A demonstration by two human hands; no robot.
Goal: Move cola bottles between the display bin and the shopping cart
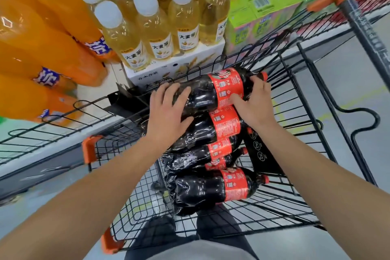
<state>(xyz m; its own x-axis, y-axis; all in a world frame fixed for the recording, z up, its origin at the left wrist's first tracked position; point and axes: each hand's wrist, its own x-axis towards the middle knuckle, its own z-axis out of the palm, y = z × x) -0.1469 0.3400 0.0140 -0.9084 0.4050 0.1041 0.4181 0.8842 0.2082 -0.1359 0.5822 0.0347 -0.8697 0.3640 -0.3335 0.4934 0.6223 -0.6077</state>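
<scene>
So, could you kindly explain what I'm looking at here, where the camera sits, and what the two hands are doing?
There is no machine here: a camera worn on a person's head looks down at their bare arms. Below is a wire shopping cart holding several cola bottles lying on their sides. The left hand and right hand both rest on the top cola bottle, the left with fingers spread on its body, the right near its neck. Behind stand pale tea bottles and orange soda bottles.

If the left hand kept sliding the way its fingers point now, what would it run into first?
The left hand lies on the top cola bottle, fingers aimed up and right. It would probably slide over the bottle's dark body to its red label first, then the cart's wire rim.
</scene>
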